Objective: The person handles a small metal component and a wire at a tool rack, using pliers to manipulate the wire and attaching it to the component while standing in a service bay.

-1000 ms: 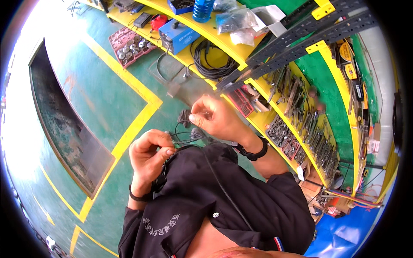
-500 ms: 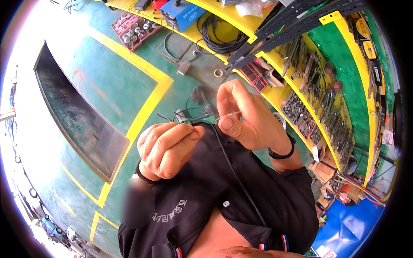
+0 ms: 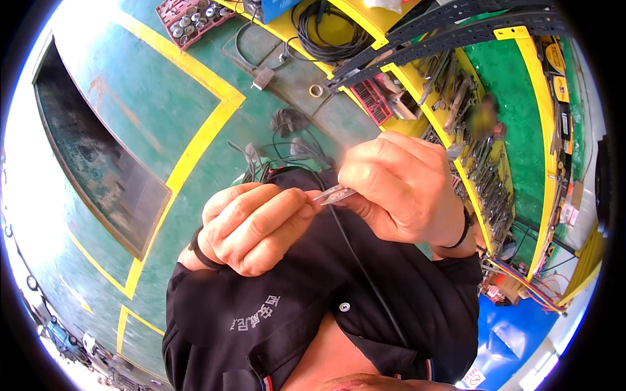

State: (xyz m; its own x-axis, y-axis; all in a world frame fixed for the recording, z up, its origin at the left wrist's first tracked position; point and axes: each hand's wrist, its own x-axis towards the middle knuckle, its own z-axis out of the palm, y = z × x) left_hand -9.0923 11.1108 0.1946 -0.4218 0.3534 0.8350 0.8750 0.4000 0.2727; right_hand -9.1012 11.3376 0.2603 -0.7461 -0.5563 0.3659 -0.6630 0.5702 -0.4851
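My left hand point(image 3: 254, 228) is closed in a pinch, thumb against the curled fingers. Whatever it holds is too small or too hidden to make out. My right hand point(image 3: 401, 186) grips a small two-tipped metal tool point(image 3: 336, 194), like tweezers or small blades; its rear end is hidden in the hand. The tips are slightly apart and point left, right at the fingertips of my left hand. Both hands are raised in front of my black shirt point(image 3: 313, 274). A black cord point(image 3: 365, 274) runs down the shirt.
A yellow shelf rack point(image 3: 450, 130) full of metal hand tools stands at the right. A black cable coil point(image 3: 329, 32) lies on a yellow shelf at the top. On the green floor are a red case of round sockets point(image 3: 189, 23), a tape roll point(image 3: 316, 90) and a dark rectangular pit point(image 3: 98, 156).
My right hand has turned over and closed, and the two-tipped metal tool now shows in it. Earlier its thumb and finger held a thin pale piece. My left hand keeps its pinch.
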